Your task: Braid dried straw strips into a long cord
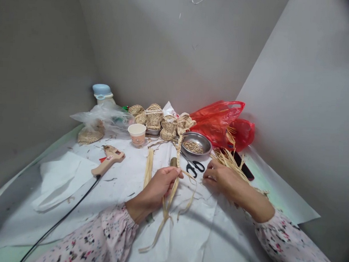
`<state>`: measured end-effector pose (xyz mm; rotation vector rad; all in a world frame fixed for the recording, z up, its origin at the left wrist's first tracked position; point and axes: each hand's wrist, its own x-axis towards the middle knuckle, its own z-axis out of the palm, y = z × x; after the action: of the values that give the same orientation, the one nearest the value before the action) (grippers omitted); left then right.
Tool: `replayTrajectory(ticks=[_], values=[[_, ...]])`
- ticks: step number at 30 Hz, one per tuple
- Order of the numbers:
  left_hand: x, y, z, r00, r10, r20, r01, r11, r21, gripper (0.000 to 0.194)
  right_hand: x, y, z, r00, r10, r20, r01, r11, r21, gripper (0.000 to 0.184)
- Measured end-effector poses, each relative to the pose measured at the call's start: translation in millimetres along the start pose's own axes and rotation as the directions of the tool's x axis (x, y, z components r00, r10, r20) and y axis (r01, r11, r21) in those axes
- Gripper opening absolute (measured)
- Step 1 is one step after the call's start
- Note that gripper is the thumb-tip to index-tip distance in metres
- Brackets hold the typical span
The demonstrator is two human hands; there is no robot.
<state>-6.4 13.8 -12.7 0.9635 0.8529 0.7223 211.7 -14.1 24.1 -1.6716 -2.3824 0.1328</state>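
My left hand is closed around a braid of pale straw strips; loose strip ends hang below the hand. The braid runs up from the hand toward the small baskets. My right hand lies to the right with fingers curled, pinching a thin straw strand that leads toward the left hand. It rests beside a bundle of loose straw. Black-handled scissors lie between the two hands, just behind them.
Several small woven straw baskets stand at the back with a paper cup, a metal bowl and red plastic bags. A glue gun with black cord lies left. White paper covers the table; walls close in.
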Motion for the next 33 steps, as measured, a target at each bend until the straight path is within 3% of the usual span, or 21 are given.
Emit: replayTrajectory(ticks=[3,5,6,7,10,11,13,15,19,23,27,33], values=[[1.5,-1.6,-1.4,1.000,0.013,-0.008,-0.013,1.000,0.007,0.028,-0.2,-12.5,-18.0,0.954,-0.005,-0.301,0.049,0.989,0.141,0.016],[1.9,-1.5,-1.5,1.000,0.021,-0.007,-0.021,1.000,0.006,0.028,-3.6,-26.9,-33.3,0.900,0.121,-0.418,0.028,0.942,0.334,0.015],[1.9,-1.2,-1.3,1.000,0.024,-0.001,-0.024,1.000,0.000,0.028,-5.3,-34.9,-39.4,0.890,0.222,-0.399,-0.005,0.878,0.478,0.016],[1.8,-0.8,-1.1,1.000,0.027,0.006,-0.026,1.000,-0.007,0.028,-6.3,-42.6,-43.0,0.901,0.303,-0.309,-0.043,0.773,0.632,0.018],[1.4,-0.8,-1.0,0.999,0.037,0.037,-0.036,0.999,-0.027,0.029,-3.6,-59.7,-34.1,0.937,0.349,-0.009,-0.148,0.421,0.895,0.026],[1.4,-1.2,-1.1,0.998,0.039,0.042,-0.038,0.999,-0.032,0.029,-1.0,-63.1,-25.1,0.935,0.353,0.041,-0.174,0.354,0.919,0.028],[1.8,-2.5,-1.2,0.998,0.045,0.047,-0.043,0.998,-0.043,0.029,4.8,-67.6,-3.0,0.917,0.388,0.093,-0.223,0.306,0.925,0.028],[2.5,-3.8,-1.0,0.998,0.053,0.044,-0.051,0.998,-0.048,0.030,9.2,-70.8,17.7,0.909,0.404,0.102,-0.245,0.319,0.916,0.028],[3.5,-4.9,1.2,0.998,0.061,0.015,-0.061,0.998,-0.028,0.030,10.4,-75.5,39.4,0.895,0.446,-0.025,-0.188,0.426,0.885,0.025],[3.0,-5.5,3.2,0.997,0.081,-0.002,-0.081,0.997,0.010,0.028,8.1,-74.6,46.3,0.869,0.480,-0.120,-0.172,0.519,0.837,0.023],[2.6,-7.3,3.1,0.995,0.099,-0.008,-0.098,0.994,0.043,0.029,7.8,-71.6,51.3,0.850,0.507,-0.147,-0.188,0.551,0.813,0.021],[2.9,-8.5,3.0,0.994,0.109,-0.003,-0.109,0.991,0.079,0.031,8.1,-72.4,52.7,0.854,0.487,-0.183,-0.188,0.617,0.764,0.016]])
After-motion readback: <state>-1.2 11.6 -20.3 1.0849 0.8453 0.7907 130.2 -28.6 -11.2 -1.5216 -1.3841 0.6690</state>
